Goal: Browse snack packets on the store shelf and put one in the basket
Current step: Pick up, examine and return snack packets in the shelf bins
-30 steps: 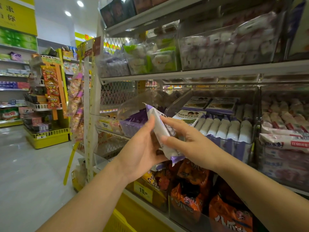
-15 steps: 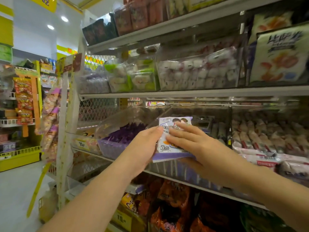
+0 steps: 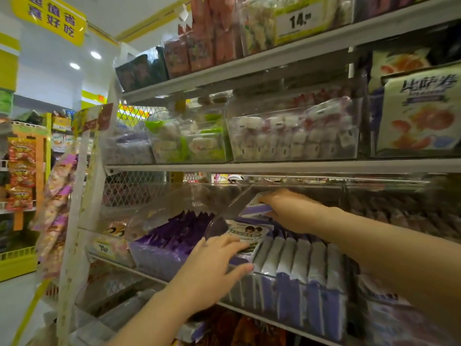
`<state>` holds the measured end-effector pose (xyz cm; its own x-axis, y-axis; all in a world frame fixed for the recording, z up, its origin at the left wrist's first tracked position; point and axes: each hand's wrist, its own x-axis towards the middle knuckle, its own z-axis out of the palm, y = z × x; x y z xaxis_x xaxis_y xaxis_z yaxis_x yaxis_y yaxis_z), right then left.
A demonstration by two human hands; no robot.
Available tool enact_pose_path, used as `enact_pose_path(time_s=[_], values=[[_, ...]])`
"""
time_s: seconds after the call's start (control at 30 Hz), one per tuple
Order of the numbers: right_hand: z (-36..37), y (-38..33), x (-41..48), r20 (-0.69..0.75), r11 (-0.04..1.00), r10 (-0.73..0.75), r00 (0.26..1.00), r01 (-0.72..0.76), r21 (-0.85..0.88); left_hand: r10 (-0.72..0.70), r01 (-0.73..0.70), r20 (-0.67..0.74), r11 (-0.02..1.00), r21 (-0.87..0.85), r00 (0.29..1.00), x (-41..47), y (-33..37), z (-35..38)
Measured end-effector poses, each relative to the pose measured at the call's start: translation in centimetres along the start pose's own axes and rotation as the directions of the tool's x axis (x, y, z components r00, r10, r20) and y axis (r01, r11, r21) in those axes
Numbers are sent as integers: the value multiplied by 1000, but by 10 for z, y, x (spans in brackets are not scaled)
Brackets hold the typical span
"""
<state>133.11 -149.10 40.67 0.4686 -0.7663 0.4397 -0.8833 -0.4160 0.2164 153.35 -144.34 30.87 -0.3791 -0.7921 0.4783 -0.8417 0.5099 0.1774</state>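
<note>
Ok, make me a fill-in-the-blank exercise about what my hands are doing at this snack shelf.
The right hand grips a white and ____ packet.
The left hand touches the printed packet, which lies ____ on the upright packets.
The price tag on the top shelf shows the number ____.
Missing words: purple; flat; 14.

Three white metal shelves show. The top shelf (image 3: 249, 63) carries dark and red packets (image 3: 199, 48) and a price card (image 3: 299, 21) reading 14. The middle shelf (image 3: 274, 168) holds clear bins of green-and-white sweets (image 3: 189, 143) and white sweets (image 3: 294, 136), with a large bag (image 3: 421, 113) at its right end. The lower shelf (image 3: 147, 276) holds bins of purple packets (image 3: 174, 236) and upright white-and-purple packets (image 3: 299, 268).
</note>
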Motion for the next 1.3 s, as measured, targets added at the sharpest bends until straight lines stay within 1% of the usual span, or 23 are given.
enact_pose_path(time_s=[0.1,0.13,0.23,0.27,0.33,0.37,0.43,0.5,0.57,0.63,0.67,0.73,0.8,0.83,0.9,1.0,1.1,1.2,1.3], values=[[10,-1,29,26,999,30,999,-31,10,39,-38,-17,998,47,999,0,-9,2],[14,-1,36,57,1000,31,998,-31,-6,46,-45,-21,997,58,999,0,-11,1],[20,2,46,222,997,56,973,-41,-70,64,-63,-28,996,64,998,3,-19,1],[20,4,48,261,996,72,963,-56,-66,72,-71,-18,995,63,997,4,-21,0],[17,9,52,290,997,78,954,-76,-16,101,-101,-9,993,55,995,6,-24,0],[16,11,53,273,998,60,960,-67,16,116,-115,-18,992,55,993,7,-26,-1],[17,15,54,177,997,32,984,-44,65,169,-165,-50,983,77,984,9,-31,0],[19,18,54,90,993,63,994,-72,90,231,-223,-65,969,111,971,7,-32,0],[21,20,56,71,993,87,994,-91,68,321,-292,-105,930,225,941,4,-32,0],[20,23,60,141,996,65,988,-72,47,417,-341,-212,885,318,884,1,-34,4],[18,25,60,185,997,50,982,-59,45,455,-375,-256,875,306,853,1,-36,7],[13,31,58,228,998,23,973,-36,52,489,-438,-313,871,222,814,0,-37,10],[12,40,52,223,1000,-3,975,-2,23,447,-440,-352,892,104,822,-2,-34,7],[13,43,49,216,1000,-15,976,16,-4,437,-438,-360,895,84,824,-2,-32,5],[15,46,43,205,999,-35,978,42,-32,435,-429,-335,898,95,836,-2,-28,5],[12,44,41,200,998,-55,978,55,7,398,-398,-327,915,69,857,1,-21,7],[3,44,39,201,997,-72,977,63,50,362,-367,-387,928,66,848,2,-15,6],[-3,46,30,196,996,-73,978,61,66,277,-322,-467,947,-17,840,4,-16,4],[0,44,24,195,997,-76,978,79,-7,191,-276,-507,956,-98,840,11,-17,4]])
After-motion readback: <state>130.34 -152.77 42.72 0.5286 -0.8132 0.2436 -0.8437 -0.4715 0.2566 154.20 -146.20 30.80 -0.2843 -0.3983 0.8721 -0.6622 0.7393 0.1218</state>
